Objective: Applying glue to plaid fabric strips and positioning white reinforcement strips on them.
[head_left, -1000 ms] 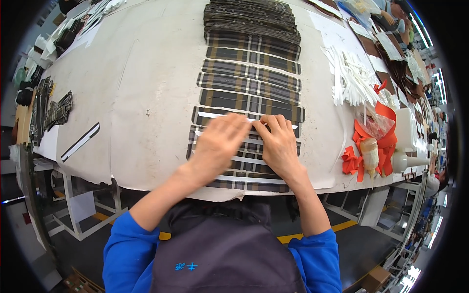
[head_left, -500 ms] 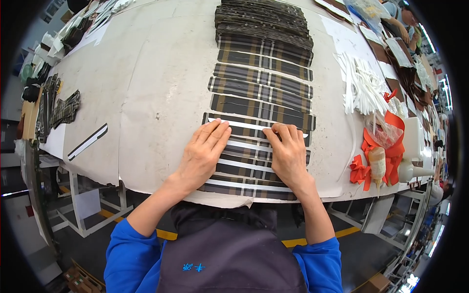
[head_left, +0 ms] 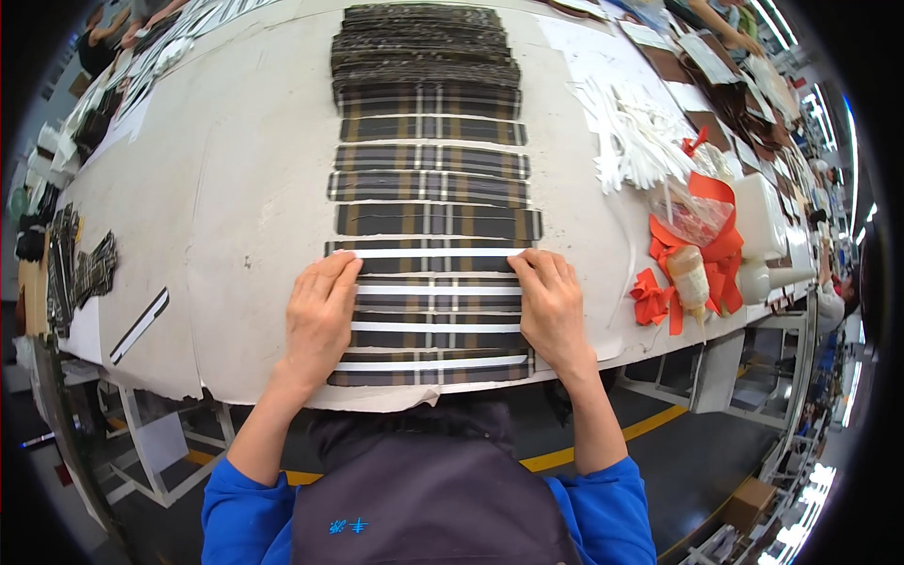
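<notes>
A white strip (head_left: 435,252) lies lengthwise along a dark plaid fabric piece (head_left: 435,266) in front of me. My left hand (head_left: 320,315) has its fingers closed together at the strip's left end, pressing it to the cloth. At the right end, my right hand (head_left: 552,306) pinches the strip between thumb and fingers. Nearer to me, several more plaid pieces (head_left: 443,309) each carry a white strip. Beyond, a column of plain plaid pieces (head_left: 435,223) runs up to a thick overlapping stack of plaid pieces (head_left: 424,47).
On the right stand a squeeze bottle (head_left: 689,281), red fabric scraps (head_left: 720,254), a white container (head_left: 761,215) and a heap of white strips (head_left: 631,127). One dark piece with a white strip (head_left: 139,326) lies far left, near plaid bundles (head_left: 94,264). The table's front edge (head_left: 377,400) is close.
My hands have moved apart toward the strip's two ends. The strip, slanted before, now lies straight along the plaid piece. The whole view has shifted slightly.
</notes>
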A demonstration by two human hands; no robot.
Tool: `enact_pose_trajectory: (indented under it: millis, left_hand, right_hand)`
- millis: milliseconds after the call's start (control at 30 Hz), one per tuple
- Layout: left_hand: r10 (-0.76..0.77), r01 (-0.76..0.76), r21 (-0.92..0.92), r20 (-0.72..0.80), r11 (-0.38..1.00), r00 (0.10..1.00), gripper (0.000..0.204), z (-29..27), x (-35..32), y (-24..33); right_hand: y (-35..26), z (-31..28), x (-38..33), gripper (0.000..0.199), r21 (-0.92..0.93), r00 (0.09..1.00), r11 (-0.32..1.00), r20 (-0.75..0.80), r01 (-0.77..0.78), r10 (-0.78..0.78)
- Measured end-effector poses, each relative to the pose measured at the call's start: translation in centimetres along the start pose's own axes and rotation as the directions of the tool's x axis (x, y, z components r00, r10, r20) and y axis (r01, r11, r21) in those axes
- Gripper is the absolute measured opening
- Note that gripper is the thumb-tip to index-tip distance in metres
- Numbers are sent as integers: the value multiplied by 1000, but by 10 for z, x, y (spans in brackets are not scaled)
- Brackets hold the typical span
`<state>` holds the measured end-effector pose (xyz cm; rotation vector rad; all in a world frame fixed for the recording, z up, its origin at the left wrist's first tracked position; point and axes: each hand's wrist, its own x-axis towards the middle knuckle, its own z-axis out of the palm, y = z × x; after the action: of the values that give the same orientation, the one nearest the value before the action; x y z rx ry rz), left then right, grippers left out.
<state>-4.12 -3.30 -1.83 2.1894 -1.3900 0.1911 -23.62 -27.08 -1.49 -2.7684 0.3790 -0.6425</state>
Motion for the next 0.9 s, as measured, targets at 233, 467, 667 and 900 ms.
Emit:
enact_pose_trajectory:
  millis: [233,467,667,900]
  left_hand:
    - [34,-33,79,-2,996,999,27,-6,0,0]
    - [-81,76,-40,-151,996,985,25,-22,4,26]
    - [-261,556,-745,491,369,831,25,-29,38,76]
    - [-276,515,-857,502,-29,820,16,-13,50,82]
  right_hand:
    - [113,-46,-1,14,-196,859,860,-324,-472,397]
    - [119,-60,3,16,-49,829,839,-195,-542,524]
    - [-6,-81,14,12,845,827,139,449,-516,338]
    - [-34,-64,8,16,715,728,145,656,-684,200]
